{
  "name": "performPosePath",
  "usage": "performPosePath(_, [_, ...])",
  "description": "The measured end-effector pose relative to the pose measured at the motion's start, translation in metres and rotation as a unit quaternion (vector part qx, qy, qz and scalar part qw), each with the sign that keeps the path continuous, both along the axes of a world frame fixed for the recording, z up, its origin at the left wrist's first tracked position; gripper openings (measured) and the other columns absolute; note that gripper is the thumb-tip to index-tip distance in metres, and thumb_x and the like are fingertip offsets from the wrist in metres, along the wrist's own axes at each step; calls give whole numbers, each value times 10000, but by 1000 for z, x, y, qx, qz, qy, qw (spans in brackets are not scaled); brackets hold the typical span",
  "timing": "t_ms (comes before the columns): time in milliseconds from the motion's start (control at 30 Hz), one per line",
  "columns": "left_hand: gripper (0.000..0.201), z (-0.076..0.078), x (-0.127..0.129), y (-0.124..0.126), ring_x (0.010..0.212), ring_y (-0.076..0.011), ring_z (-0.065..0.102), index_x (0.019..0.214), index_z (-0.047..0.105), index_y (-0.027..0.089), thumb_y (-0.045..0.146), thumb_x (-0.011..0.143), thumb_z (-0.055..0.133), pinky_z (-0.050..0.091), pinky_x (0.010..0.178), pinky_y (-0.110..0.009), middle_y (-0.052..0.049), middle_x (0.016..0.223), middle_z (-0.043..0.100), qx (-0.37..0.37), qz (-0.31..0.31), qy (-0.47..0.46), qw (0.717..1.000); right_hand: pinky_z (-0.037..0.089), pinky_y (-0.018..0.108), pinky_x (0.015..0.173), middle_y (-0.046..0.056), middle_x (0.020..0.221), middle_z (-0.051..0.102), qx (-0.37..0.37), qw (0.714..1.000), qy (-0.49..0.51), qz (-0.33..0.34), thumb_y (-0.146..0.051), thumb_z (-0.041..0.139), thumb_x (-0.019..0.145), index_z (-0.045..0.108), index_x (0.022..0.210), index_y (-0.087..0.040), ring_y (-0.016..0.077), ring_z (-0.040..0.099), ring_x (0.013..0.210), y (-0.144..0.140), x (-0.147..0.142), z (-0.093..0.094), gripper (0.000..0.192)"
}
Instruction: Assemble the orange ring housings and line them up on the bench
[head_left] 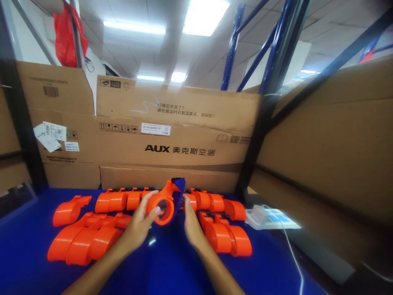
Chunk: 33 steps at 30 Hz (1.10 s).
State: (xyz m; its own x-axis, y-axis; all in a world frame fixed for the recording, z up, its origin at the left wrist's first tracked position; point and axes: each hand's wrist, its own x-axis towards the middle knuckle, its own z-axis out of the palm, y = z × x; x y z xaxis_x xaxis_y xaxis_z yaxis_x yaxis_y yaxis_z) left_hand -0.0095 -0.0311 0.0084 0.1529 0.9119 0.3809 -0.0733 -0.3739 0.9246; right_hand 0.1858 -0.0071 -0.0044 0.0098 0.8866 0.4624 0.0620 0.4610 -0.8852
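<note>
An orange tape dispenser [169, 213] with a round ring, a short arm and a blue part with a black tip is raised above the blue table. My left hand [141, 225] is closed around its ring from the left, with the thumb at the ring's opening. My right hand [192, 223] is upright just right of the blue part, fingers stretched out and fingertips close to it; whether they touch cannot be told. More orange dispensers lie in rows behind and on both sides, a front group [82, 243] on the left and another pair [225, 237] on the right.
A blue surface [159, 268] spans the shelf. Large cardboard panels [184, 135] stand behind it, with another cardboard wall [331, 155] on the right. A white power strip [278, 219] with a cable lies at the right edge beside a dark upright post [253, 147].
</note>
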Motion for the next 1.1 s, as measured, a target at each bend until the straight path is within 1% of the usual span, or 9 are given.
performPosePath(133, [639,12,-43,6,974,-296,721,1465,369,265,526,907,536,503,961,-475,-95,1093,738,4,76,67,995,503,423,914,98,1385,582,-16,1000,-18,-11,-645,192,993,519,1395,-256,275,574,1188,3,2,-3,648])
performPosePath(200, [605,23,-74,14,992,-293,711,1421,430,256,531,894,540,516,942,-463,-102,1183,704,43,152,88,983,508,401,876,97,1328,610,-17,999,-31,-17,-644,191,993,537,1374,-259,261,603,1104,3,2,-4,642])
performPosePath(300, [509,45,-131,28,1161,-294,626,1289,560,243,538,875,536,500,975,-435,-85,1290,648,112,303,142,936,506,378,870,88,1276,622,-13,999,-42,-18,-638,197,995,547,1358,-268,243,601,1070,0,1,-2,625])
performPosePath(367, [503,58,-170,36,1100,-285,649,1267,573,251,561,876,515,533,902,-411,-74,1244,668,106,372,191,902,503,378,876,89,1273,615,-11,999,-45,-23,-642,188,993,540,1363,-268,244,589,1079,-2,1,1,633])
performPosePath(467, [528,71,-220,42,859,-276,708,1295,554,279,605,895,447,555,729,-386,-60,1044,729,42,418,303,855,492,387,895,89,1289,603,-14,998,-57,-21,-640,188,994,521,1380,-270,244,586,1073,-4,2,4,630])
performPosePath(533, [518,71,-241,43,918,-320,702,1275,570,285,609,899,424,524,774,-402,-78,976,743,32,432,405,805,489,389,898,91,1289,601,-16,998,-60,-18,-633,185,998,513,1384,-270,243,590,1057,-4,2,4,623])
performPosePath(633, [549,60,-248,46,995,-366,685,1290,548,269,618,917,346,490,802,-422,-124,1030,739,12,412,503,760,487,395,899,97,1278,598,-11,998,-56,-21,-628,178,999,508,1380,-264,252,580,1076,-3,2,1,622])
performPosePath(733, [566,44,-236,50,991,-385,682,1302,527,249,612,926,309,469,803,-441,-152,1082,727,-9,390,557,733,483,406,915,102,1274,595,4,998,-57,-35,-638,193,992,519,1369,-260,267,560,1119,-2,1,-2,625])
performPosePath(1100, [503,14,-219,73,1014,-379,655,1169,561,177,543,936,306,412,849,-451,-182,1057,719,-45,328,612,718,472,420,976,94,1268,610,10,997,-70,-24,-647,209,985,554,1345,-264,272,568,1131,-10,2,6,629])
